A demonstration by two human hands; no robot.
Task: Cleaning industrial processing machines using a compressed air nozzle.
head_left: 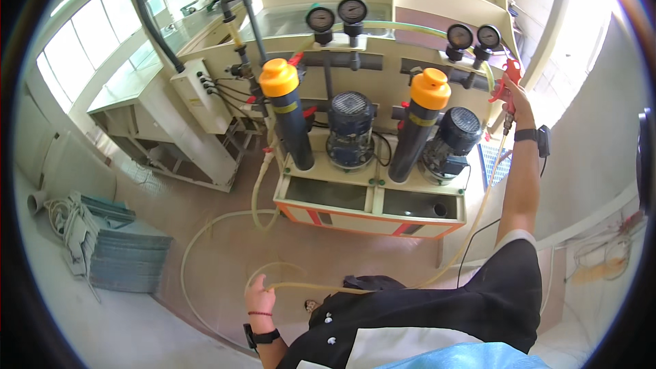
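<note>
My right hand (522, 100) is stretched out to the far right, fingers wrapped round a red spray gun (512, 70) beside the pressure gauges. From the gun's metal fitting a thin, pale yellow hose (480, 208) runs down past my arm and across in front of my body. Low on the left, my left hand (259, 298) is closed round this same hose, which curls up in a small loop beyond the fingers.
Ahead stands a machine with two orange-capped filter cylinders (279, 78) (430, 89), two dark motors (350, 130) (451, 143) and several round gauges (352, 11). An open tank (328, 193) sits at its front. Hose loops across the floor (225, 246). Stacked grey-blue panels (130, 260) lie at left.
</note>
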